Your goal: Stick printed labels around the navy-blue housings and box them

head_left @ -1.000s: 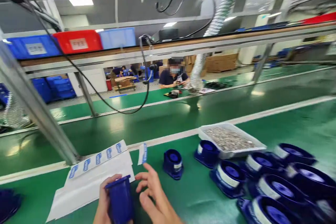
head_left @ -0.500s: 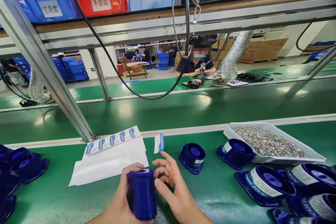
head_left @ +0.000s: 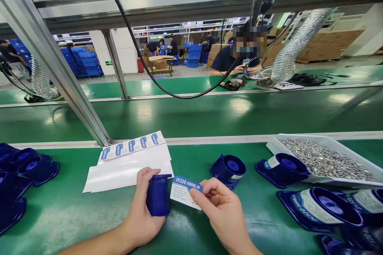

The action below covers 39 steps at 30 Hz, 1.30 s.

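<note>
My left hand [head_left: 146,207] is wrapped round a dark blue plastic housing [head_left: 159,195], with its smooth side toward me. Between thumb and fingers, my right hand [head_left: 220,203] pinches a blue and white printed label [head_left: 184,192] by its right end. The label's left edge is close beside the housing; whether they touch I cannot tell. Behind my hands lies a sheet of labels [head_left: 133,146] on top of white backing paper [head_left: 128,173]. Just beyond my right hand, another blue housing [head_left: 229,169] with a label on its side rests on the green bench.
Several labelled blue housings [head_left: 318,209] crowd the right side, by a white tray [head_left: 271,143] of small metal parts. More housings [head_left: 36,169] are at the left. A metal post [head_left: 68,75] rises at left, a black cable [head_left: 179,96] hangs ahead, and a co-worker [head_left: 221,61] sits opposite.
My right hand, its fingers apart before, now grips the label that was lying on the bench and has brought it beside the housing. My view has tilted downward.
</note>
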Motion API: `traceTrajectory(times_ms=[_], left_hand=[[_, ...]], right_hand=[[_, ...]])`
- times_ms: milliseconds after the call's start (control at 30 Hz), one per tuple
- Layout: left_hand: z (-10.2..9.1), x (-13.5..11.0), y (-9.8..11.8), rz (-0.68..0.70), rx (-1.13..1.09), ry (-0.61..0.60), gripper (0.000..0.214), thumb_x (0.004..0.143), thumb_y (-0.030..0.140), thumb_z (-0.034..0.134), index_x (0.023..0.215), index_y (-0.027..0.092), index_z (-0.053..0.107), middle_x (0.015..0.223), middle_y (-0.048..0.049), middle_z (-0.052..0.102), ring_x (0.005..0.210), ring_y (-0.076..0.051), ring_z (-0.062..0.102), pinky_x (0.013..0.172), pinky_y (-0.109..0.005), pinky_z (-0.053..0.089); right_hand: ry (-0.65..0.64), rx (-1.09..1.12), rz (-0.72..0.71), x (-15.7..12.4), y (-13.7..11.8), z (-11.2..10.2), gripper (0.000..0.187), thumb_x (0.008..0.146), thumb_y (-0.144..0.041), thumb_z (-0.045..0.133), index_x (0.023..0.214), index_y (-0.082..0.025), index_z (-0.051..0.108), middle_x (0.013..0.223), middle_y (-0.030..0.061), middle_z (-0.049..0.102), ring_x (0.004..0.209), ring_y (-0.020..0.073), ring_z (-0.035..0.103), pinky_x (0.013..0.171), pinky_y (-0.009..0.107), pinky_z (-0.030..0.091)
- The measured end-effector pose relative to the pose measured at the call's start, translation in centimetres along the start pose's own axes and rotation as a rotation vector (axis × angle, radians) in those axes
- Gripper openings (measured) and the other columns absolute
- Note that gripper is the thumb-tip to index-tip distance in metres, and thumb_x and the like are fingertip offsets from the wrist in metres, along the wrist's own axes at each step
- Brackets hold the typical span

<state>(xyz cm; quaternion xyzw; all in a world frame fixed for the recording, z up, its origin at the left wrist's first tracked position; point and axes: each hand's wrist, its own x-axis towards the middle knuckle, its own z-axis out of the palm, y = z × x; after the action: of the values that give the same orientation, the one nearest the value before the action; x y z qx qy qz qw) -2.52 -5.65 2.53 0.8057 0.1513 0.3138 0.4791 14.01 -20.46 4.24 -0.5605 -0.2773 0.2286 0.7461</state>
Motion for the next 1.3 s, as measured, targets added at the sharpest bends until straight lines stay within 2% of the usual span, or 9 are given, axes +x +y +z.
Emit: traceTrajectory(times_ms=[167,400,633,867,1033,1300], left_hand=[[0.0,0.1,0.6,0.027,-0.051,-0.042,0.087,0.07,0.0,0.059,0.146,0.039,0.04,0.141,-0.0061,0.033,0.137,-0.028,0.042,0.111,-0.041,0.041],[0.0,0.4,1.0,0.043,-0.08,-0.082,0.083,0.07,0.001,0.058,0.143,0.036,0.042,0.136,-0.0064,0.035,0.127,-0.024,0.047,0.106,-0.038,0.042],[0.1,0.5,1.3,0.036,-0.065,-0.087,0.077,0.074,0.006,0.062,0.142,0.037,0.044,0.13,-0.0068,0.038,0.121,-0.026,0.05,0.094,-0.036,0.047],[0.1,0.5,1.5,0.025,-0.056,-0.089,0.076,0.075,0.006,0.063,0.142,0.037,0.045,0.129,-0.007,0.038,0.119,-0.025,0.051,0.096,-0.039,0.048],[0.1,0.6,1.6,0.019,-0.056,-0.087,0.075,0.076,0.007,0.064,0.141,0.037,0.045,0.128,-0.0068,0.037,0.114,-0.024,0.052,0.092,-0.038,0.049],[0.1,0.6,1.6,0.018,-0.051,-0.09,0.076,0.074,0.007,0.066,0.141,0.037,0.045,0.129,-0.007,0.038,0.117,-0.025,0.051,0.094,-0.038,0.05]], right_hand=[[-0.033,0.051,0.025,-0.7,0.3,0.9,0.046,0.08,-0.047,0.092,0.068,-0.017,0.058,0.066,0.0026,0.058,0.054,0.0126,0.052,0.049,0.021,0.043],[-0.075,-0.015,0.071,-1.2,0.7,1.5,0.05,0.079,-0.05,0.09,0.067,-0.017,0.054,0.065,0.0022,0.054,0.056,0.0136,0.049,0.05,0.022,0.042],[-0.099,-0.041,0.122,-1.7,1.3,1.8,0.048,0.079,-0.049,0.089,0.068,-0.017,0.054,0.07,0.0038,0.058,0.055,0.0135,0.049,0.049,0.023,0.042],[-0.11,-0.047,0.124,-1.9,1.0,2.0,0.048,0.08,-0.049,0.088,0.067,-0.018,0.054,0.069,0.0033,0.058,0.055,0.0135,0.049,0.049,0.023,0.042],[-0.115,-0.061,0.135,-1.7,0.9,2.2,0.048,0.08,-0.049,0.087,0.066,-0.018,0.053,0.069,0.0029,0.057,0.055,0.0128,0.046,0.049,0.023,0.04],[-0.12,-0.076,0.133,-1.9,1.1,2.0,0.046,0.081,-0.048,0.086,0.067,-0.018,0.055,0.07,0.0037,0.058,0.055,0.0131,0.048,0.049,0.023,0.041]])
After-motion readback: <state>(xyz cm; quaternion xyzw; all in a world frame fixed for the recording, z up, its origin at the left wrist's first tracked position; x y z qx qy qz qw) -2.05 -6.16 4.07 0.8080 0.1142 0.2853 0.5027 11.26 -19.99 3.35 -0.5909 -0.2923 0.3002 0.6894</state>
